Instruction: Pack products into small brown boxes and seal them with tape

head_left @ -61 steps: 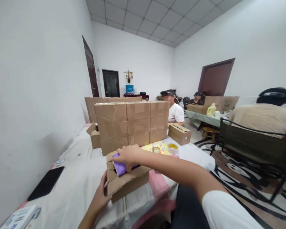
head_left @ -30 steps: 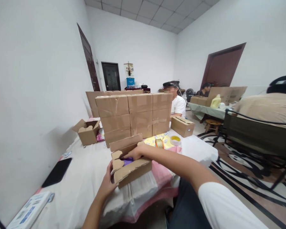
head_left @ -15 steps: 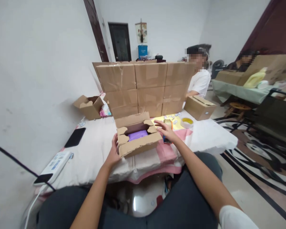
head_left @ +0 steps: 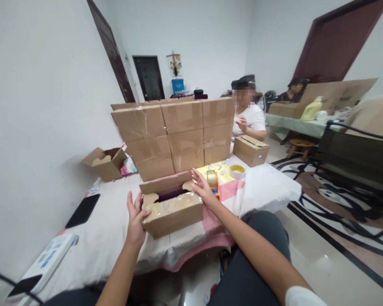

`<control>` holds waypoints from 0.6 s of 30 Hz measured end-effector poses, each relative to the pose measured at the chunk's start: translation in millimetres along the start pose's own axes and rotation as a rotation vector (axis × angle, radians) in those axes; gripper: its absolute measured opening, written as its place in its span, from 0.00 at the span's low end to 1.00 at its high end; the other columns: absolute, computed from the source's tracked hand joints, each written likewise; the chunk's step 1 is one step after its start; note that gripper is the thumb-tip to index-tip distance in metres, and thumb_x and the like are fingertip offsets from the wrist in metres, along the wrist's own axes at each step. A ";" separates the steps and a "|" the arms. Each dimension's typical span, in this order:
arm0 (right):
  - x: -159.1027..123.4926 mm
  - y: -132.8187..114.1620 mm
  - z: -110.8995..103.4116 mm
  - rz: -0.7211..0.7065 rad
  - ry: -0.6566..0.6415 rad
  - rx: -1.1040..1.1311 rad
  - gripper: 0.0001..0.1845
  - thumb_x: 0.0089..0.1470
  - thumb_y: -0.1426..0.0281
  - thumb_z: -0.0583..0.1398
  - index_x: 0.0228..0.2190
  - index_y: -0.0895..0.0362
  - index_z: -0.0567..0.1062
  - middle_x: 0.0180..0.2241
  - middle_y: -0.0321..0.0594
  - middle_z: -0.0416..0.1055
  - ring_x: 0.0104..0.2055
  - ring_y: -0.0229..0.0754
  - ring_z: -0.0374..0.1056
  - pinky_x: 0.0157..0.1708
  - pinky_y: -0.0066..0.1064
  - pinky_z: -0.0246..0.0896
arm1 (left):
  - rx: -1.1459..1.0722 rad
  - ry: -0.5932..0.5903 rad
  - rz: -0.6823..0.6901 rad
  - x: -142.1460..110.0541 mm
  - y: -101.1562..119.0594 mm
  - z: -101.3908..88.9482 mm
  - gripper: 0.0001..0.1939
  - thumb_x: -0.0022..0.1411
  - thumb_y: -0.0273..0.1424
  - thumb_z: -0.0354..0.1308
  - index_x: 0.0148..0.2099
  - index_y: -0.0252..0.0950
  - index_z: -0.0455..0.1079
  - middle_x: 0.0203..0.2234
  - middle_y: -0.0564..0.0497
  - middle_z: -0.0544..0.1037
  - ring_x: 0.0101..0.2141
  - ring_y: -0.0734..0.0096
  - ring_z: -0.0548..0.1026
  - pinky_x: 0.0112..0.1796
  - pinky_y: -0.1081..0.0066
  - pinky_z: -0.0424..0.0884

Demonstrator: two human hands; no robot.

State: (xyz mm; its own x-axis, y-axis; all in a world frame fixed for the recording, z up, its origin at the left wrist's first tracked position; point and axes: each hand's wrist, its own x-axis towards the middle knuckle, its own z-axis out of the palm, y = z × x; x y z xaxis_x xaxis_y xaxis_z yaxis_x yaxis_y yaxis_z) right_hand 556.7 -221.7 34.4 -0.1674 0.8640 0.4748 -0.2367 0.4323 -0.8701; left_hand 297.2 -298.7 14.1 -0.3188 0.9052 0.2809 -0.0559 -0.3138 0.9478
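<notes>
A cardboard box (head_left: 175, 221) stands on the table in front of me, its far flap raised and its near flap, shiny with clear tape, lying partly across the opening. Inside it is dark, with only a hint of purple. My left hand (head_left: 136, 216) holds the box's left end, thumb on the near flap and fingers up along the side. At the right end, my right hand (head_left: 204, 190) has its fingers stretched out against the side flap. Just beyond that hand sits an orange tape dispenser (head_left: 217, 189) with a roll of tape.
Stacked, taped cartons (head_left: 181, 131) form a wall behind the box. An open carton (head_left: 107, 163), a black phone (head_left: 83, 210) and a power strip (head_left: 47, 257) lie left. Right are a tape roll (head_left: 237, 171), a closed carton (head_left: 250, 151) and a seated person (head_left: 250, 119).
The near flap has swung up and inward over the opening, hiding most of the purple package. Both hands stay at the box's ends. My view has shifted right and up.
</notes>
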 end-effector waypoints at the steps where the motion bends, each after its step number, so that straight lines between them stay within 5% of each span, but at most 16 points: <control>1: 0.6 -2.6 -0.3 -0.045 -0.005 -0.034 0.28 0.56 0.52 0.63 0.55 0.49 0.73 0.58 0.45 0.70 0.63 0.51 0.62 0.63 0.45 0.55 | 0.029 -0.006 -0.009 2.7 -0.1 -1.8 0.46 0.54 0.30 0.57 0.71 0.55 0.43 0.69 0.50 0.57 0.67 0.54 0.57 0.64 0.51 0.57; 3: 0.3 -7.6 -4.2 -0.139 -0.078 -0.166 0.18 0.59 0.52 0.60 0.39 0.52 0.80 0.45 0.45 0.76 0.57 0.51 0.66 0.61 0.46 0.57 | 0.161 -0.057 0.032 9.2 2.5 -8.8 0.34 0.54 0.32 0.55 0.64 0.48 0.61 0.64 0.49 0.64 0.64 0.51 0.61 0.63 0.50 0.57; 6: -2.9 -12.8 -12.3 -0.237 -0.199 -0.381 0.24 0.63 0.53 0.55 0.25 0.53 0.80 0.37 0.45 0.77 0.56 0.51 0.66 0.61 0.48 0.55 | 0.561 -0.183 0.203 13.8 15.2 -18.9 0.16 0.60 0.39 0.53 0.47 0.44 0.76 0.59 0.48 0.71 0.63 0.47 0.61 0.63 0.45 0.52; 9: -7.3 -13.8 -16.7 -0.250 -0.242 -0.454 0.23 0.63 0.55 0.54 0.28 0.52 0.81 0.42 0.45 0.78 0.60 0.52 0.63 0.62 0.49 0.54 | 0.976 -0.230 0.387 4.5 32.4 -12.4 0.14 0.63 0.44 0.55 0.45 0.49 0.77 0.56 0.51 0.76 0.63 0.43 0.60 0.62 0.38 0.41; 12: -9.3 -11.9 -23.2 -0.238 -0.243 -0.466 0.19 0.63 0.57 0.54 0.33 0.51 0.82 0.45 0.44 0.79 0.63 0.52 0.60 0.64 0.51 0.50 | 1.141 -0.303 0.537 -12.2 41.4 7.9 0.17 0.61 0.44 0.60 0.51 0.51 0.75 0.54 0.49 0.78 0.57 0.46 0.70 0.62 0.39 0.38; 14: -7.6 -8.8 -35.2 -0.197 -0.078 -0.426 0.17 0.62 0.58 0.55 0.36 0.52 0.81 0.47 0.44 0.77 0.62 0.52 0.61 0.64 0.50 0.50 | 1.167 -0.325 0.593 -19.1 40.1 18.3 0.21 0.61 0.45 0.61 0.56 0.51 0.73 0.55 0.48 0.78 0.54 0.48 0.74 0.62 0.42 0.41; 18: 0.5 6.6 -75.7 0.029 0.454 -0.289 0.20 0.55 0.55 0.59 0.45 0.54 0.75 0.51 0.47 0.72 0.57 0.49 0.64 0.61 0.44 0.55 | 1.179 -0.282 0.598 -12.6 28.1 14.7 0.18 0.64 0.45 0.59 0.55 0.51 0.74 0.53 0.48 0.79 0.56 0.48 0.73 0.61 0.46 0.48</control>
State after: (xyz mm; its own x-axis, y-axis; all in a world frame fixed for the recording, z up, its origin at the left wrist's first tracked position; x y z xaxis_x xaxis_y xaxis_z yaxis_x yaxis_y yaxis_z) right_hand 627.4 -198.9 18.9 0.2755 0.8739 0.4005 0.0452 0.4044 -0.9134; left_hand 313.6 -314.8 39.4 0.2036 0.7896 0.5789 0.9060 -0.3761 0.1943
